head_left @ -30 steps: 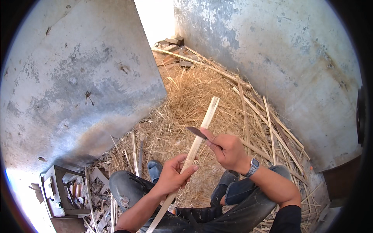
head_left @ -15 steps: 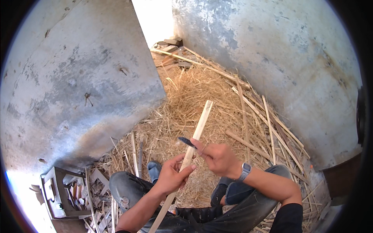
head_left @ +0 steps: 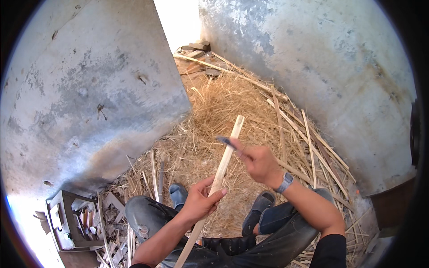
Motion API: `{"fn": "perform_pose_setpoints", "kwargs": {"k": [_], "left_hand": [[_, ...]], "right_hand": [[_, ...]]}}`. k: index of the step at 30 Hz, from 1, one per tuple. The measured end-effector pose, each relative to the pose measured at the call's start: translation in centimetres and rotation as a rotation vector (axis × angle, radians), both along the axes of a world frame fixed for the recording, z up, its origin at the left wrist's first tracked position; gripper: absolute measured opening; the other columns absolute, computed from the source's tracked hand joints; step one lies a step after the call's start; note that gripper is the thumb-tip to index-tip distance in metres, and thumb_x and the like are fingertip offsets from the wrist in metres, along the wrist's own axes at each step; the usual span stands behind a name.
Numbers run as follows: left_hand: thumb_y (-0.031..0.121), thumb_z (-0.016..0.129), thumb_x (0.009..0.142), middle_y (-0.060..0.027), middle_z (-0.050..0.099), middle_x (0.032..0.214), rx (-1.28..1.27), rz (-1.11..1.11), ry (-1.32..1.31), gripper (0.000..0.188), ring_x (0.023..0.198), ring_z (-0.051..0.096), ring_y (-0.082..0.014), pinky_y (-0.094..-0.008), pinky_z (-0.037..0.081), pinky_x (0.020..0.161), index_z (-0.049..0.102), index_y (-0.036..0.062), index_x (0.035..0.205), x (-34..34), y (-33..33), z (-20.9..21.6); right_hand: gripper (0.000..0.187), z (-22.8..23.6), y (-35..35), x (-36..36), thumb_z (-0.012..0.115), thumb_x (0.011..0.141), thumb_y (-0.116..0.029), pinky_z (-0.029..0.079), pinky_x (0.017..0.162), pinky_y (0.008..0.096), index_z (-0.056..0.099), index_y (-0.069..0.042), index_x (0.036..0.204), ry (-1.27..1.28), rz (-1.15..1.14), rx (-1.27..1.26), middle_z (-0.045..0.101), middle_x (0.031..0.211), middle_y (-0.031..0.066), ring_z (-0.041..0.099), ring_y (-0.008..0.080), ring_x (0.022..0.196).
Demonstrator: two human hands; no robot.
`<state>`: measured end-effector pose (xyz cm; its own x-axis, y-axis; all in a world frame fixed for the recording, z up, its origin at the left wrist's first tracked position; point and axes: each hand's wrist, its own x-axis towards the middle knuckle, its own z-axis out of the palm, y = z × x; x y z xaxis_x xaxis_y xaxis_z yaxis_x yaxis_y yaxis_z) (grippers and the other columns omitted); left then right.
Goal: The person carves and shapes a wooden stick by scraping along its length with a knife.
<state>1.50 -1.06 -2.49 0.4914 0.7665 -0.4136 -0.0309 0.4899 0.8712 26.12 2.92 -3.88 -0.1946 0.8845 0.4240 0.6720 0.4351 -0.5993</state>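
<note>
A person sits with knees spread, seen from head height, holding a long pale wooden strip [head_left: 220, 174] that slants from the lower edge between the legs up to the middle of the view. The left hand [head_left: 203, 199] wraps around the strip partway along, fingers closed on it and thumb lying across its near face. The right hand [head_left: 260, 163], slightly blurred, grips a small knife [head_left: 224, 140] with curled fingers that hide its handle; its short dark blade crosses the strip near the far end, though whether the edge touches is unclear. A grey watch [head_left: 286, 182] circles the right wrist. Straw-coloured shavings [head_left: 223, 100] cover the floor beyond the sandals [head_left: 261, 207], more loose strips [head_left: 309, 144] lie along the weathered right wall [head_left: 321, 67], and a boxy frame [head_left: 71, 245] stands at lower left.
</note>
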Motion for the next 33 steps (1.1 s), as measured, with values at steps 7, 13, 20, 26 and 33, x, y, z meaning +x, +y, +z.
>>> {"fn": "perform_pose_setpoints", "kwargs": {"k": [7, 13, 20, 26, 33], "left_hand": [[0.001, 0.067, 0.098, 0.0001, 0.055, 0.07, -0.167, -0.094, -0.242, 0.065, 0.046, 0.046, -0.0085, -0.025, 0.034, 0.043, 0.044, 0.0046, 0.158, -0.8, -0.3, -1.3], [-0.002, 0.068, 0.094, -0.0002, 0.049, 0.068, -0.173, -0.054, -0.212, 0.066, 0.044, 0.044, -0.01, -0.0253, 0.031, 0.042, 0.048, 0.0045, 0.156, -1.4, 0.1, -1.3], [-0.004, 0.067, 0.093, -0.0005, 0.048, 0.062, -0.256, 0.031, -0.213, 0.055, 0.042, 0.042, -0.0108, -0.0265, 0.029, 0.041, 0.055, 0.0021, 0.146, -1.1, 1.0, -2.2], [-0.001, 0.064, 0.095, -0.0011, 0.047, 0.066, -0.322, -0.003, -0.354, 0.053, 0.042, 0.041, -0.0105, -0.025, 0.029, 0.042, 0.054, 0.0047, 0.147, -0.9, 0.9, -1.6], [0.001, 0.065, 0.095, -0.0016, 0.047, 0.067, -0.311, -0.006, -0.367, 0.049, 0.042, 0.042, -0.0107, -0.0254, 0.028, 0.041, 0.057, 0.003, 0.143, -1.1, 1.2, -1.7]], "right_hand": [[0.043, 1.0, 1.3, 3.7, 0.064, 0.101, -0.017, 0.041, 0.05, 0.0406, 0.064, -0.019, 0.145, 0.144, -0.199, 0.001, 0.06, 0.064, 0.0202, 0.055, 0.0281, 0.048], [0.044, 0.6, -0.5, 0.1, 0.063, 0.101, -0.016, 0.044, 0.051, 0.0409, 0.064, -0.018, 0.145, 0.211, -0.041, -0.053, 0.061, 0.064, 0.0176, 0.056, 0.0284, 0.05], [0.051, 1.0, -4.9, -4.2, 0.063, 0.097, -0.009, 0.05, 0.054, 0.0413, 0.064, -0.018, 0.147, -0.045, 0.193, -0.066, 0.06, 0.064, 0.0131, 0.062, 0.03, 0.056], [0.056, -0.3, -0.6, -0.6, 0.062, 0.097, -0.011, 0.049, 0.053, 0.044, 0.058, -0.024, 0.152, 0.029, 0.011, 0.02, 0.063, 0.068, 0.0148, 0.063, 0.0298, 0.057], [0.053, 0.5, -4.6, -3.7, 0.063, 0.1, -0.016, 0.05, 0.053, 0.0436, 0.058, -0.025, 0.152, 0.035, 0.176, -0.071, 0.065, 0.071, 0.015, 0.064, 0.031, 0.058]]}}
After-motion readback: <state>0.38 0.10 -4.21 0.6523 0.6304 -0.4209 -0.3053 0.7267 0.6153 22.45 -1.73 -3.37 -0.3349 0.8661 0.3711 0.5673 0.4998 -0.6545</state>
